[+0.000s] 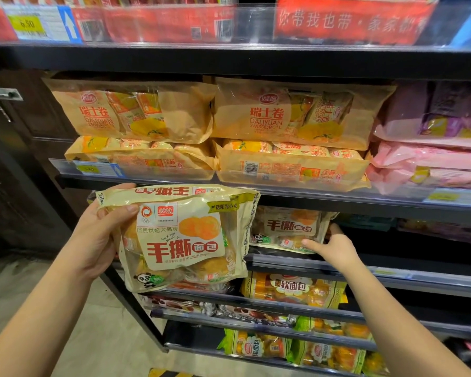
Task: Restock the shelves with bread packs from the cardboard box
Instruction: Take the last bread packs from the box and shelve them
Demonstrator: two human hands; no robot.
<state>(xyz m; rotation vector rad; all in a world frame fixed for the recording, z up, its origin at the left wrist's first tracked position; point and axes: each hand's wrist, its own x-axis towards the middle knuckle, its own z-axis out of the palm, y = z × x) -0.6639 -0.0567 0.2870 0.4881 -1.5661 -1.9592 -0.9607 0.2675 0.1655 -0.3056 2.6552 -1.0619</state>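
My left hand (98, 235) grips a beige bread pack (182, 238) with red lettering by its left edge, holding it upright in front of the shelves; a second pack seems to sit behind it. An identical bread pack (286, 227) stands on the third shelf (392, 270). My right hand (335, 247) reaches to that pack's right side, thumb along its lower edge and fingers behind its right edge. The cardboard box is out of view.
Orange Swiss roll packs (288, 115) fill the shelf above, with pink packs (433, 159) to their right. Yellow and green bread packs (294, 291) lie on lower shelves. The third shelf is dark and bare right of my hand. Tiled floor (87, 336) lies at the left.
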